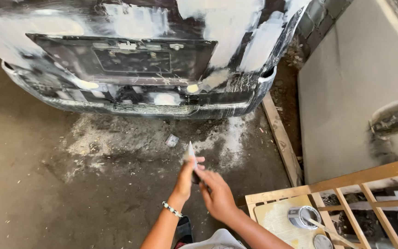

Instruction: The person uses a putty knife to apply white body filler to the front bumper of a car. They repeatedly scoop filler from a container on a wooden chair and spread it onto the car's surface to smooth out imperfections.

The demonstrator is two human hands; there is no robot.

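Head view looks down at your two hands held together above the dusty concrete floor [47,184]. Your left hand [186,177], with a beaded bracelet [172,209] at the wrist, has its fingers clamped on a putty knife [191,154], blade pointing up. Your right hand [217,193] closes its fingers on the knife's handle end. Ahead stands a black car rear [130,60] patched with pale filler. An open can [303,216] sits on the wooden frame [346,184] at your right.

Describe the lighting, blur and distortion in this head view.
Head view: soft daylight; white filler patches on the black car rear look washed out; right hand slightly motion-blurred beside the left hand; pale wooden frame and wall bend from wide-angle distortion.
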